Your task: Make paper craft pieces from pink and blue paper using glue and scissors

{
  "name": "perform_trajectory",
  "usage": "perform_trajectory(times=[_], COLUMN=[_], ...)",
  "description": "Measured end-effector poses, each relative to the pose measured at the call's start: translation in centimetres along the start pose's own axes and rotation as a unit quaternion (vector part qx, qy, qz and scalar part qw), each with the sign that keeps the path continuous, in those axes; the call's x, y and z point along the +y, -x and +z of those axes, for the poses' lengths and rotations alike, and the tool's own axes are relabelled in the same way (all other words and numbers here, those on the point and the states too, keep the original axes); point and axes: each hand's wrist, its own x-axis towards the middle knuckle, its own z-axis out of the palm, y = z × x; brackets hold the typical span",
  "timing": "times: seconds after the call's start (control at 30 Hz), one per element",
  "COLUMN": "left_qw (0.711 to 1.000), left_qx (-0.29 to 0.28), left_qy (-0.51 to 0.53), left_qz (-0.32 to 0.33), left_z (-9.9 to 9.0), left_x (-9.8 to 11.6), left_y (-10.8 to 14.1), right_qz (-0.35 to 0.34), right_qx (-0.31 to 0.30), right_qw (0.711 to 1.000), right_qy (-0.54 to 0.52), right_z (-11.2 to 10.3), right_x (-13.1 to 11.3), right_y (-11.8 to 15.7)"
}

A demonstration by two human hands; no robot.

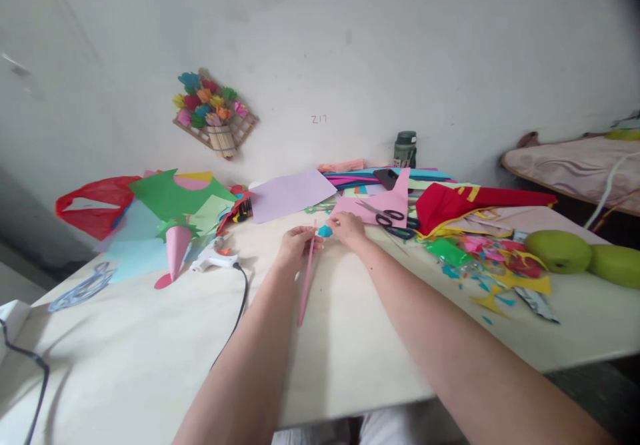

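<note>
While the left hand (299, 241) pinches a thin pink strip (306, 281) slanting toward the near side of the table (370, 345), the right hand (349, 227) curls beside a small blue paper piece (325, 231) between the two, and I cannot tell whether it grips it. Beyond the right hand lie a pink sheet (395, 195) and dark-handled scissors (379, 213); farther left, a white glue gun (215, 258) rests near a pink cone (177, 248).

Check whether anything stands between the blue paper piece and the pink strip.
Nothing visible stands between the blue paper piece at the right hand's fingertips and the pink strip in the left hand. The scissors lie beyond the right hand.
</note>
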Motion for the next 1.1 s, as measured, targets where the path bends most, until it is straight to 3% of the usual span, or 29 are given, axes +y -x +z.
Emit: perform_trajectory(times=[0.1,0.27,0.33,0.43,0.53,0.63,0.73,1.1], left_qw=[1.0,1.0,1.0,1.0,1.0,0.999,1.0,0.998], left_qx=[-0.001,0.007,0.002,-0.009,-0.028,-0.039,-0.029,-0.055], left_qy=[-0.004,-0.011,-0.007,0.0,0.005,0.004,-0.008,-0.003], left_qz=[0.005,0.007,0.012,0.016,0.013,0.007,-0.007,-0.005], left_z=[0.0,0.0,-0.1,-0.2,-0.2,-0.1,0.0,0.0], left_x=[-0.1,-0.2,-0.2,-0.2,-0.1,0.0,0.0,-0.2], left_y=[-0.1,-0.2,-0.3,-0.2,-0.1,0.0,0.0,-0.1], right_qz=[-0.03,-0.036,-0.011,0.04,0.076,0.103,0.107,0.127], right_qx=[-0.011,-0.021,-0.011,-0.007,-0.013,-0.016,-0.018,-0.033], right_qw=[0.993,0.994,0.999,0.992,0.948,0.901,0.881,0.855], right_qy=[0.112,0.103,0.047,-0.116,-0.308,-0.42,-0.46,-0.501], right_z=[0.8,1.6,1.7,1.5,1.0,0.4,0.1,-0.4], right_x=[-0.1,-0.6,-0.6,-0.7,-1.0,-1.4,-1.5,-1.8], right_y=[0.2,0.0,-0.2,-0.3,0.1,0.5,0.6,0.5])
